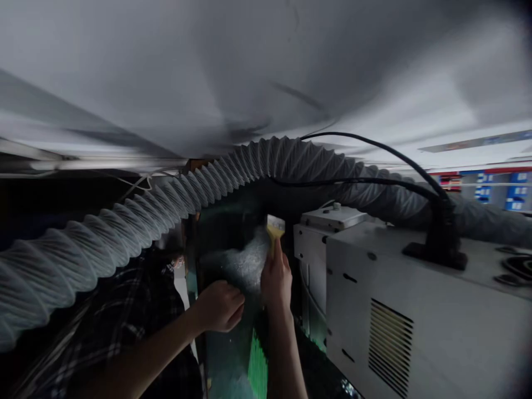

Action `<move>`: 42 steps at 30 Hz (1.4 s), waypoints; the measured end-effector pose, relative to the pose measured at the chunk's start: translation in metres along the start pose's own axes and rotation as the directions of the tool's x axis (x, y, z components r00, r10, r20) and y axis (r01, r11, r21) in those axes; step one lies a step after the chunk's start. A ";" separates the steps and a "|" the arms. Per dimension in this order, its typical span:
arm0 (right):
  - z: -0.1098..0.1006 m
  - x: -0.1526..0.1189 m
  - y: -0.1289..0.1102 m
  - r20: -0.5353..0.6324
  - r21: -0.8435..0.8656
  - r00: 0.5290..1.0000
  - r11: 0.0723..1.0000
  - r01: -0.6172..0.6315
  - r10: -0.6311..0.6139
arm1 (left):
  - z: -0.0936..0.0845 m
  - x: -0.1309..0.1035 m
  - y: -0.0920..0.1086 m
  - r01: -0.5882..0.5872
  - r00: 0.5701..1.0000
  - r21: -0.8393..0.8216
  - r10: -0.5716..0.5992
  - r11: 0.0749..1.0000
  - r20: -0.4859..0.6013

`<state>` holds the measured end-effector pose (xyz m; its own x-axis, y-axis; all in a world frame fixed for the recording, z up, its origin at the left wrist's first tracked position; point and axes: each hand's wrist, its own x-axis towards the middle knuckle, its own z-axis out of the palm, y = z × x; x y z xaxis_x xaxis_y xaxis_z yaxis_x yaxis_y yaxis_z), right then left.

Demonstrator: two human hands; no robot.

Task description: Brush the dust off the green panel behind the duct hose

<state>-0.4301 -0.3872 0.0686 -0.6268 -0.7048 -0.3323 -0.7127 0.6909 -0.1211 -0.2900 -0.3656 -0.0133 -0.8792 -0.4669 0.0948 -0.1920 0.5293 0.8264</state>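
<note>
Two hands are raised in the narrow dark gap beside a machine. The right hand (276, 280) is closed around the handle of one small brush (275, 230), held upright so its pale bristles stand just above the knuckles. The left hand (219, 306) sits just to the left of the right and slightly lower, curled into a loose fist; whether it grips anything cannot be told in the dim light. Between the two hands and a little above the left one lies a whitish, foamy patch (245, 260) on a dark green surface, touching or just beside the brush's handle.

One grey corrugated duct hose (166, 208) arches over both hands from far left to right. To the right of the right hand stands one grey metal machine housing (415, 310) with a slotted vent on its side. Two black cables (374, 160) run above it to a black fitting. Below the hands, a bright green ribbed strip (257, 363) shows beside the right forearm.
</note>
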 end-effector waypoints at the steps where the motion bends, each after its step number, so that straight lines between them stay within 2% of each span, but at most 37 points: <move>1: 0.004 0.011 -0.004 -0.010 -0.025 1.000 1.000 -0.002 0.002 | 0.000 0.000 0.000 0.001 1.000 -0.003 -0.001 1.000 0.003; 3: 0.013 0.021 -0.003 -0.036 -0.081 0.997 0.994 -0.074 0.071 | 0.001 0.000 -0.001 0.002 1.000 -0.005 -0.002 1.000 0.003; 5: 0.021 0.013 0.008 -0.036 -0.133 0.984 0.975 -0.181 0.177 | 0.002 0.000 -0.001 0.002 1.000 0.001 -0.002 1.000 0.009; 9: 0.018 -0.035 0.043 0.088 -0.199 0.936 0.926 -0.320 0.342 | 0.001 0.000 -0.001 -0.011 1.000 0.003 0.011 1.000 0.016; 13: -0.008 -0.081 0.060 0.283 -0.250 0.864 0.902 -0.352 0.416 | 0.002 0.000 -0.001 -0.011 1.000 0.005 0.011 1.000 0.019; 14: -0.015 -0.086 0.059 0.295 -0.244 0.859 0.902 -0.356 0.418 | 0.003 0.000 -0.001 -0.014 1.000 0.007 0.014 1.000 0.013; 16: -0.023 -0.083 0.053 0.234 -0.189 0.893 0.919 -0.345 0.384 | 0.004 -0.002 -0.002 -0.027 1.000 0.003 0.027 1.000 -0.017; 19: -0.024 -0.051 0.033 0.087 -0.053 0.977 0.980 -0.192 0.196 | 0.005 -0.003 -0.003 -0.050 0.997 -0.003 0.050 0.999 -0.064; 21: -0.021 -0.026 0.022 0.068 0.006 0.995 0.997 -0.071 0.070 | 0.004 -0.004 -0.003 -0.056 0.996 0.002 0.056 0.998 -0.064; 22: -0.020 -0.019 0.018 0.082 0.014 0.996 0.999 -0.044 0.043 | 0.004 -0.003 -0.003 -0.058 0.997 0.006 0.058 0.998 -0.060; 24: -0.022 -0.022 0.020 0.148 -0.005 0.986 0.997 -0.072 0.072 | 0.002 -0.003 -0.003 -0.061 0.996 0.010 0.061 0.998 -0.064; 28: -0.037 -0.071 0.038 0.355 -0.095 0.911 0.978 -0.187 0.209 | -0.003 -0.001 -0.003 -0.077 0.993 0.023 0.079 0.997 -0.083; 30: -0.044 -0.081 0.038 0.345 -0.083 0.916 0.979 -0.186 0.203 | -0.003 -0.002 -0.002 -0.102 0.992 0.034 0.105 0.994 -0.070; 33: -0.047 -0.058 0.017 0.269 -0.024 0.955 0.992 -0.123 0.125 | 0.002 -0.012 0.008 -0.130 0.991 -0.003 0.130 0.991 -0.033; 35: -0.044 -0.039 -0.001 0.281 -0.053 0.955 0.995 -0.084 0.096 | 0.009 -0.022 0.019 -0.135 0.991 -0.039 0.135 0.990 0.010; 37: -0.042 -0.037 -0.012 0.336 -0.139 0.935 0.988 -0.073 0.117 | 0.019 -0.034 0.032 -0.141 0.987 -0.047 0.144 0.989 0.075; 40: -0.039 -0.074 -0.002 0.417 -0.244 0.882 0.962 -0.122 0.217 | 0.030 -0.051 0.048 -0.122 0.973 -0.027 0.125 0.992 0.193; 42: -0.037 -0.105 0.016 0.415 -0.206 0.881 0.967 -0.151 0.226 | 0.034 -0.060 0.057 -0.090 0.959 -0.028 0.094 0.996 0.267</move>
<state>-0.3870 -0.3084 0.1359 -0.5823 -0.3983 -0.7088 -0.6595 0.7412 0.1253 -0.2631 -0.2831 0.0090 -0.9776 -0.2093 0.0206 -0.1001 0.5494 0.8296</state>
